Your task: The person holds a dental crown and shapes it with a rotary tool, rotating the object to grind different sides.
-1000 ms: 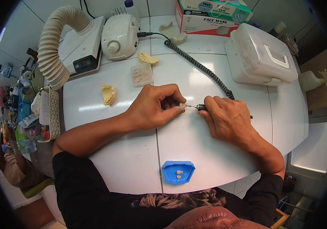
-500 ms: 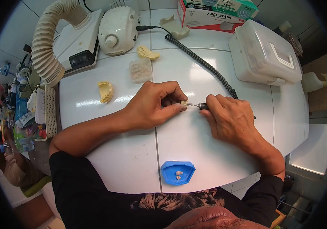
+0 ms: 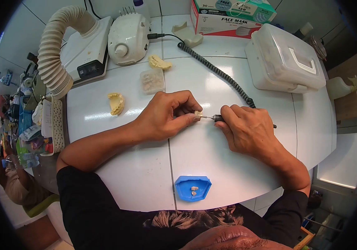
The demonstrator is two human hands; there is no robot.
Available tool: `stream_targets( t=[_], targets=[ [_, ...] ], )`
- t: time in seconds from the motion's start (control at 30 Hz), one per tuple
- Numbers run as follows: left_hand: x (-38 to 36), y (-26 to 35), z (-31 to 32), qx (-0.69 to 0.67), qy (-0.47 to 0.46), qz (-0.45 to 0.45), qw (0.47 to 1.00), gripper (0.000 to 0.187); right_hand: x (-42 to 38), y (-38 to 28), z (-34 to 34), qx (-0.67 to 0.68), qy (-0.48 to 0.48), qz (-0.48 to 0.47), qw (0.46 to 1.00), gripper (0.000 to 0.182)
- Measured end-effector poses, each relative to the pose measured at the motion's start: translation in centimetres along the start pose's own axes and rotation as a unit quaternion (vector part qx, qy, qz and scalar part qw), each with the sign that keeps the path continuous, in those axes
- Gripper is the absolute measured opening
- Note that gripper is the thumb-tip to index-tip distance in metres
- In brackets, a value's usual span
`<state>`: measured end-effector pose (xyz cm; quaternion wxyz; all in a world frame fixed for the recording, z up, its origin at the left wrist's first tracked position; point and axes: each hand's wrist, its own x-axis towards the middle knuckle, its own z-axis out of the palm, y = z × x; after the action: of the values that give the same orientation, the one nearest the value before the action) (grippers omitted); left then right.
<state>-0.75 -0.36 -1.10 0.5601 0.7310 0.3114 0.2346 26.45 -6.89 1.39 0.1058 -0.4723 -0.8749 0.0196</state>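
Left hand (image 3: 159, 118) pinches small cream tooth-like piece (image 3: 198, 113), right hand (image 3: 252, 130) grips black cylindrical handpiece (image 3: 218, 118); I'd brace fingertips, press lightly.

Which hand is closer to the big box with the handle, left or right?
The right hand. It is on the person's side of the box, a bit to its left. The left hand is farther left, past the right hand.

Your left hand (image 3: 168, 116) pinches thumb to index finger at the frame's centre; your right hand (image 3: 247, 128) curls closed just right of it. Both bare forearms angle up from the lower corners.
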Motion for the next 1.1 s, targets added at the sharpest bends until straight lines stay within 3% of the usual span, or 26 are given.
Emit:
stream_targets(
  t=[1.1],
  targets=[
    [0.12, 0.05, 0.19, 0.022, 0.006, 0.006, 1.000, 0.016, -0.03, 0.12, 0.48, 0.006, 0.011, 0.002, 1.000, 0.033]
  ],
)
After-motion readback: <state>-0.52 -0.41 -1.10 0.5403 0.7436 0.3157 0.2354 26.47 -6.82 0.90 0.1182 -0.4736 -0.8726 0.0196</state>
